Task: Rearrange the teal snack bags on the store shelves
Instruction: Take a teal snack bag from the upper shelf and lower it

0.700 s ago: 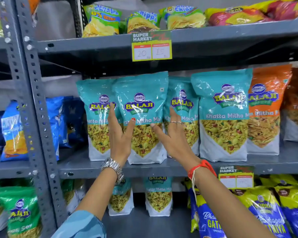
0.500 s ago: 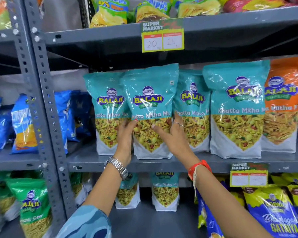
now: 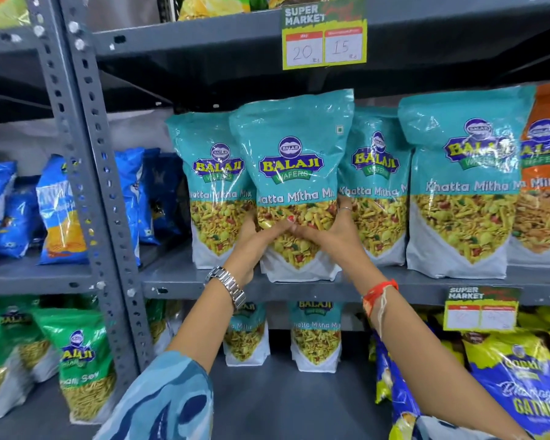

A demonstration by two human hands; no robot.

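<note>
Several teal Balaji Khatta Mitha Mix bags stand in a row on the middle grey shelf [image 3: 178,282]. The front teal bag [image 3: 294,154] stands forward of the others at the shelf's edge. My left hand [image 3: 251,246] grips its lower left side and my right hand [image 3: 331,239] grips its lower right side, thumbs pressing into its front. Behind it are a left teal bag [image 3: 204,185] and a middle teal bag [image 3: 375,185]. A wider right teal bag [image 3: 464,185] stands apart. Two smaller teal bags [image 3: 315,341] stand on the shelf below.
An orange bag [image 3: 546,185] flanks the teal row on the right. Blue bags [image 3: 58,211] fill the left bay beyond the perforated grey upright [image 3: 89,173]. Green bags [image 3: 80,360] sit lower left, blue-yellow bags [image 3: 521,385] lower right. A price tag [image 3: 324,39] hangs from the upper shelf.
Both hands have slid down the front teal bag and closed in on its lower part, thumbs meeting on its front. The view has moved closer and lower.
</note>
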